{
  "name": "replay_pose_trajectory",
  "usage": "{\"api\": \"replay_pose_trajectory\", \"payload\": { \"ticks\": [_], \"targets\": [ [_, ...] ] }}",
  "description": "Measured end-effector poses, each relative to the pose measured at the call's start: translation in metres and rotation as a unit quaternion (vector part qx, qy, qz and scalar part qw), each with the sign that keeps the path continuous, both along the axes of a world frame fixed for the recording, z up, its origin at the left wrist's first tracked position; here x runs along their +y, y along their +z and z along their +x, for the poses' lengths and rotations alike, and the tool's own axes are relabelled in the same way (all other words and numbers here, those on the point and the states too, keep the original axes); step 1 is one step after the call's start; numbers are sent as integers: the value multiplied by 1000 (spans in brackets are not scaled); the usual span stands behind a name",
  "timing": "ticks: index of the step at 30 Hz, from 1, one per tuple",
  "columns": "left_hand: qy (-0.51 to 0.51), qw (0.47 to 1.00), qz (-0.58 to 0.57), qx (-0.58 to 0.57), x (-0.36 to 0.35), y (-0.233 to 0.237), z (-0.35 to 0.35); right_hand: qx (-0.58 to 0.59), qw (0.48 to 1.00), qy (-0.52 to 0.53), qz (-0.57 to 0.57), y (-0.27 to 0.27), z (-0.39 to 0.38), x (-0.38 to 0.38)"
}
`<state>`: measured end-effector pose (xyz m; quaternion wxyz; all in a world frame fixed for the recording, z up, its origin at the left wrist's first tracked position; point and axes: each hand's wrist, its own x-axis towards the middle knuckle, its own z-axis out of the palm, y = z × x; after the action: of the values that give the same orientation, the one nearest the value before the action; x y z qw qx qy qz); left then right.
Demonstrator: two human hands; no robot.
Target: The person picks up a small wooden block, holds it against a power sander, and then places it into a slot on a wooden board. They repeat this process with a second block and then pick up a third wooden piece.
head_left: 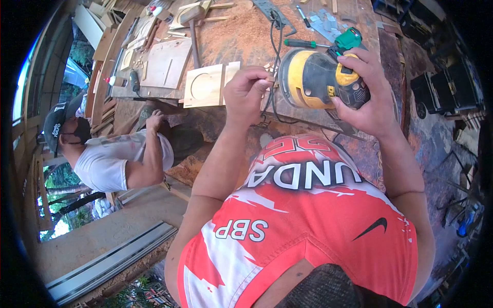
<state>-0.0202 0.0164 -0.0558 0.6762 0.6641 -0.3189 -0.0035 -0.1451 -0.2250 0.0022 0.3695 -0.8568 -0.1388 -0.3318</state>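
My right hand [367, 92] is wrapped round the body of a yellow and black orbital sander [310, 79], which lies on its side with its round pad facing left. Between the thumb and fingers of my left hand [245, 97] is a small wooden piece [271, 79], its end right at the sander's pad. Most of that piece is hidden by my fingers. Just left of this hand, pale wooden boards [204, 97] rest at the table's near edge, one with a round recess. A dark cord [272, 46] runs behind the pad.
On the worktable [177, 95] are sawdust [231, 33], a wooden mallet [193, 31], a green-handled screwdriver [300, 43], a green power tool [349, 40] and sandpaper scraps [326, 24]. A person [118, 154] in a white shirt and cap is close by on the left. Black cases [447, 87] stand at right.
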Motion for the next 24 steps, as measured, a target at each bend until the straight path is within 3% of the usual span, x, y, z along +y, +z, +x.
{"api": "replay_pose_trajectory", "payload": {
  "ticks": [22,24],
  "targets": [
    [-25,998,-42,43,-5,-13,-4,-23,999,11,19,8,-1,10],
    [-23,999,-34,4,-3,-11,-4,-22,1000,9,15,7,-1,9]
  ]
}}
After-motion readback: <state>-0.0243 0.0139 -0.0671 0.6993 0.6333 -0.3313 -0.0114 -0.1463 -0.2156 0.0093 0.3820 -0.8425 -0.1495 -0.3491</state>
